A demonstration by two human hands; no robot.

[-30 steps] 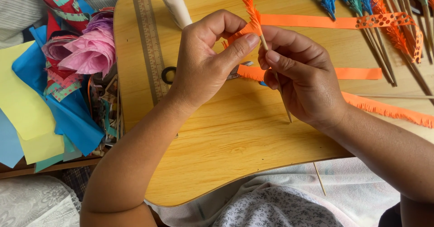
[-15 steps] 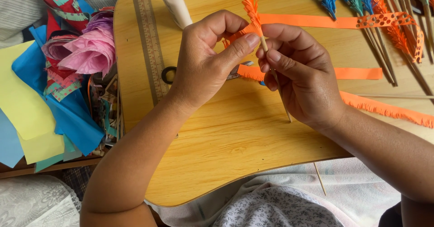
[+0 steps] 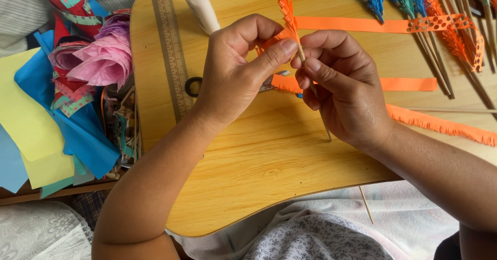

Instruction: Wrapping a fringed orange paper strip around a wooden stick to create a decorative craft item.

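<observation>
Both hands meet above the middle of the wooden lap surface. The left hand pinches a strip of fringed orange paper between thumb and forefinger, pressing it against a thin wooden skewer. The right hand grips that skewer from the other side, its fingers curled around the stick, whose lower end pokes out below the hand over the surface. The fringed paper stands up from the pinch point towards the far edge of the surface.

Just behind the hands, flat orange paper strips lie across the surface, and a fringed orange strip lies beside the right forearm. At the far right of the surface rests a row of finished skewers wrapped in blue, teal and orange fringe. A ruler scale runs along the left part of the surface, and a white glue bottle lies beside it. Off the left edge of the surface sits a heap of coloured paper sheets in yellow, blue and pink.
</observation>
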